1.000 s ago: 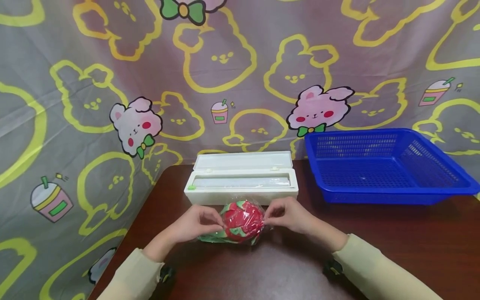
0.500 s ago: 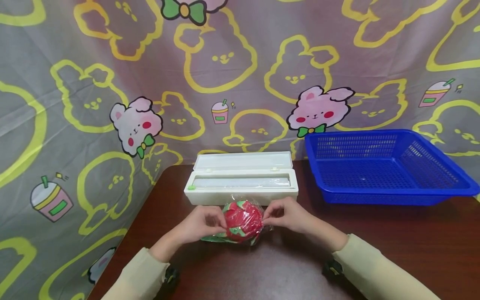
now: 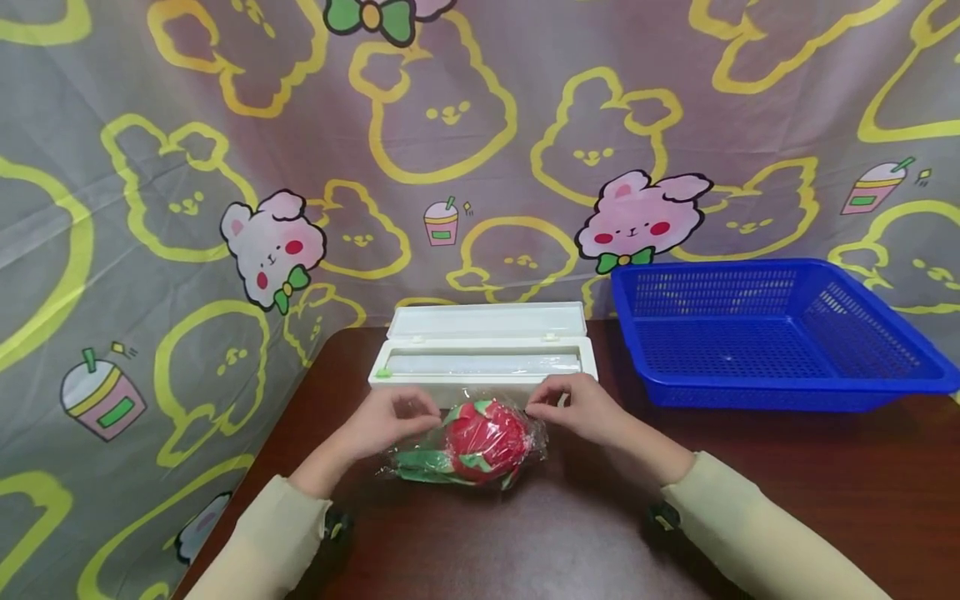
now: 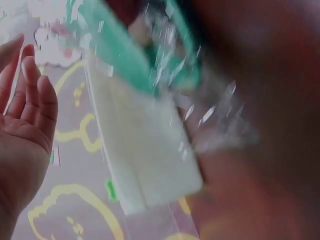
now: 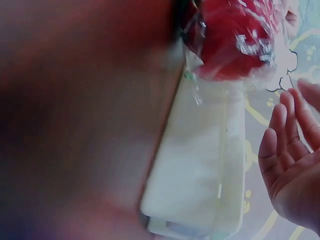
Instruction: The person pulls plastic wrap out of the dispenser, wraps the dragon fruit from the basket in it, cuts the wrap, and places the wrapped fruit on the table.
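Note:
A round red thing with green leaf-like parts (image 3: 487, 442) lies on the table under clear plastic wrap (image 3: 536, 437); its kind is unclear. My left hand (image 3: 386, 421) is at the far left side of the bundle, thumb and index finger pinched together at the film. On the far right side, my right hand (image 3: 577, 404) likewise pinches at the film edge. In the left wrist view, the green part (image 4: 120, 55) and loose film (image 4: 225, 125) show large. The red part (image 5: 230, 45) fills the top of the right wrist view.
Right behind the bundle stands a white cling film dispenser (image 3: 483, 388), lid raised, with a film roll (image 3: 480, 364) inside and a green slider (image 3: 383, 373). A blue plastic basket (image 3: 750, 392) stands at the back right. A patterned curtain (image 3: 480, 283) hangs behind the table (image 3: 525, 550).
Both hands have moved slightly away from me, to the far side of the bundle. My left hand has left its near left end, where the green part now shows. The bundle stays in place.

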`<state>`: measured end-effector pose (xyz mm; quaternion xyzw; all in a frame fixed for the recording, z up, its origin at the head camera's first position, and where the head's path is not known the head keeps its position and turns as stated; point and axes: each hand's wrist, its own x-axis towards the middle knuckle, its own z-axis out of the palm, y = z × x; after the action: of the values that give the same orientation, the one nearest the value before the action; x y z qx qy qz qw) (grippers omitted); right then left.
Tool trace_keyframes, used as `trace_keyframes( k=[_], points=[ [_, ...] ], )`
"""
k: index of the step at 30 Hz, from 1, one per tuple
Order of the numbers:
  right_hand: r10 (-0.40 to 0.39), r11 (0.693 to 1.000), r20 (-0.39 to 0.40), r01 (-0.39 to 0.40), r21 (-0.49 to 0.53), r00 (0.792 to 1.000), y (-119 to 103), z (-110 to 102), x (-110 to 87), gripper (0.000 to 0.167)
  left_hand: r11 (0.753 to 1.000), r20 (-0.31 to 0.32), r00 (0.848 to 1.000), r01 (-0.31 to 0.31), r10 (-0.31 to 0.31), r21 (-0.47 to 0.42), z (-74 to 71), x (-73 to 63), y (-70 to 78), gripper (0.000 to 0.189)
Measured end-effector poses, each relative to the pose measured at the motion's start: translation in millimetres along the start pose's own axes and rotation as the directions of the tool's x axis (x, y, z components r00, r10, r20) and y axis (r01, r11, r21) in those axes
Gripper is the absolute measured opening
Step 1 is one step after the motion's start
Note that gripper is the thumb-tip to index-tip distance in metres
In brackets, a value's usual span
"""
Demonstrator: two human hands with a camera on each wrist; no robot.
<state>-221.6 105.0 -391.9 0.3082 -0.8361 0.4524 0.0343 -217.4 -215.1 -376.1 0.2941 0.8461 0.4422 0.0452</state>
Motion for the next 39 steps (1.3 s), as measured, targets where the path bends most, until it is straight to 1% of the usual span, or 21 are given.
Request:
trace_keyframes(
  k=[2,4,5,8,12,17,21,25,28,34,36,39],
  points=[
    [0.025,0.999,-0.013,-0.025,-0.023,1.000,-1.0,-1.5,8.4,0.005,0.998,-0.043,0.999,0.028,-0.026,0.048,-6.2,7.4,-3.4,0.010],
    [0.049,0.998,-0.008,-0.050,-0.037,0.999,-1.2,-0.8,16.3,0.008,0.995,-0.058,0.997,0.050,-0.045,0.088,-10.0,15.1,-7.6,0.012],
    [0.063,0.997,0.003,-0.063,-0.043,0.998,-1.4,0.2,19.8,0.010,0.993,-0.054,0.997,0.062,-0.056,0.102,-10.9,18.7,-9.8,0.014],
    [0.088,0.994,0.034,-0.085,-0.072,0.996,-0.1,4.8,28.9,0.015,0.989,-0.013,0.997,0.080,-0.079,0.124,-10.0,28.4,-14.6,0.019],
    [0.128,0.989,0.056,-0.123,-0.085,0.990,-1.1,10.2,35.9,0.019,0.987,0.040,0.994,0.097,-0.103,0.128,-4.5,38.5,-13.8,0.022],
    [0.150,0.986,0.077,-0.143,-0.091,0.986,-6.0,12.4,40.4,0.017,0.983,0.051,0.993,0.101,-0.110,0.150,0.4,46.4,-11.8,0.019],
    [0.146,0.985,0.085,-0.137,-0.107,0.986,-7.6,13.5,41.8,0.012,0.978,0.052,0.994,0.086,-0.098,0.190,1.2,48.0,-9.7,0.013],
    [0.144,0.985,0.074,-0.136,-0.105,0.987,-8.0,15.2,42.1,0.011,0.974,0.049,0.993,0.099,-0.111,0.203,2.4,46.2,-7.1,0.008],
    [0.145,0.986,0.073,-0.138,-0.093,0.987,-7.8,17.0,42.3,0.011,0.977,0.055,0.993,0.088,-0.101,0.196,4.2,43.4,-6.2,0.006],
    [0.125,0.989,0.096,-0.116,-0.095,0.987,-6.1,19.7,41.3,0.008,0.986,0.084,0.996,0.025,-0.039,0.167,8.8,39.4,-2.2,0.007],
    [0.118,0.989,0.096,-0.109,-0.099,0.988,-7.1,19.8,40.7,0.007,0.987,0.087,0.995,0.025,-0.040,0.160,9.9,38.4,-0.4,0.008],
    [0.104,0.990,0.083,-0.095,-0.106,0.991,-9.4,20.3,40.3,0.007,0.989,0.092,0.994,0.046,-0.060,0.143,10.7,35.4,2.5,0.012]
  ],
)
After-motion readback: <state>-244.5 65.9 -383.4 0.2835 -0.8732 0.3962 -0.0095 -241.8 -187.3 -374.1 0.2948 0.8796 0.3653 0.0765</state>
